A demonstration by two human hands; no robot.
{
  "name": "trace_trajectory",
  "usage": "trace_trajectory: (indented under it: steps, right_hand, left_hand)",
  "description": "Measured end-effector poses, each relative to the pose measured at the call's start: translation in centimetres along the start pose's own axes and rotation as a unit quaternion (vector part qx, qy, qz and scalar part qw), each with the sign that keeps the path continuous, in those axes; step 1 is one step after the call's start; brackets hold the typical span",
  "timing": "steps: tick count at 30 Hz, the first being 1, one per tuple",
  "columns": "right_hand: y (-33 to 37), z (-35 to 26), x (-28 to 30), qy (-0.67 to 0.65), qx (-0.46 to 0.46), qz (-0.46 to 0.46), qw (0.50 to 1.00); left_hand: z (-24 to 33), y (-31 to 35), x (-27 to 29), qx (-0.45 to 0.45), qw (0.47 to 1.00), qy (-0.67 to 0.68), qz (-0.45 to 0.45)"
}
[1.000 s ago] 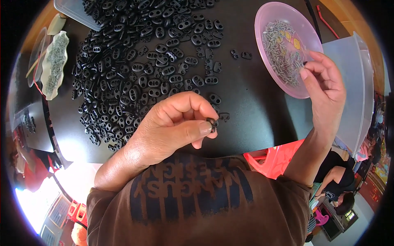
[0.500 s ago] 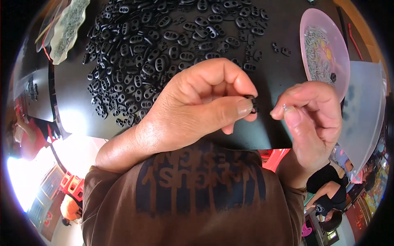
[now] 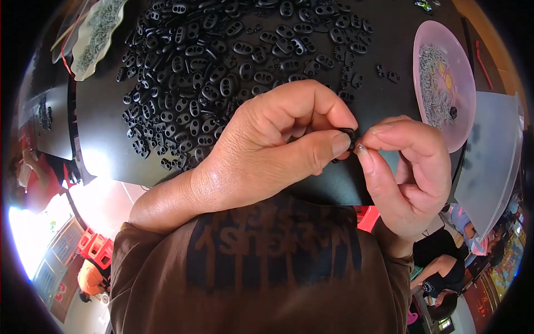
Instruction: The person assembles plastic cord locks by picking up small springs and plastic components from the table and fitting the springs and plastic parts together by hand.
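Between thumb and fingers of my left hand [image 3: 272, 142] is a small black plastic cord-lock piece [image 3: 349, 135], most of it covered by the fingertips. My right hand [image 3: 409, 170] is closed in a pinch on a tiny metal spring [image 3: 361, 147], which shows only as a glint at the fingertips. The fingertips of both hands meet at the edge of the black piece, and whether the spring is inside it cannot be seen. Past my left hand lies a wide heap of black two-holed cord-lock pieces [image 3: 183, 89].
A pink oval bowl [image 3: 471, 111] of small metal springs stands to the right. At the far left is a pale wavy-edged tray [image 3: 83, 71] of similar metal pieces. A dark table [image 3: 103, 133] bears everything. Other people are seated at both sides.
My right hand has moved left with the spring, up to the black piece in my left hand. The gap between the hands has closed. The view has shifted slightly.
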State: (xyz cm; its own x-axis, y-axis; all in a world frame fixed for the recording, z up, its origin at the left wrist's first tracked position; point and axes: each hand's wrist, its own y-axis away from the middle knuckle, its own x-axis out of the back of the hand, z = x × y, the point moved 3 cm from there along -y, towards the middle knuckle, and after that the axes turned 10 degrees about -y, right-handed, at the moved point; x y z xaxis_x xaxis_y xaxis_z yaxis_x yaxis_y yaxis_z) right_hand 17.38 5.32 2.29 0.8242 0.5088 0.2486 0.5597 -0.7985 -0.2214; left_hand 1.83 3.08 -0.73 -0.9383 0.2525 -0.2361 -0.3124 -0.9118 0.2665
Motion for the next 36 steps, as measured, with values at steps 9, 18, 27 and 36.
trace_trajectory:
  steps: [9, 18, 27, 36]
  right_hand:
    - [0.2, 0.2, -0.1, 0.003, -0.005, -0.002, 1.0]
    - [0.2, 0.2, 0.0, -0.004, -0.035, -0.015, 0.999]
    - [0.2, 0.3, 0.0, -0.006, -0.031, -0.009, 0.999]
    - [0.3, 0.4, 0.0, -0.016, -0.003, -0.006, 1.0]
  left_hand:
    - [0.3, 0.2, 0.0, -0.097, 0.988, -0.121, 0.014]
    - [0.3, 0.2, -0.1, -0.141, 0.973, -0.179, 0.027]
    - [0.5, 0.1, 0.0, -0.21, 0.943, -0.256, 0.03]
    - [0.9, 0.3, 0.0, -0.158, 0.959, -0.233, 0.041]
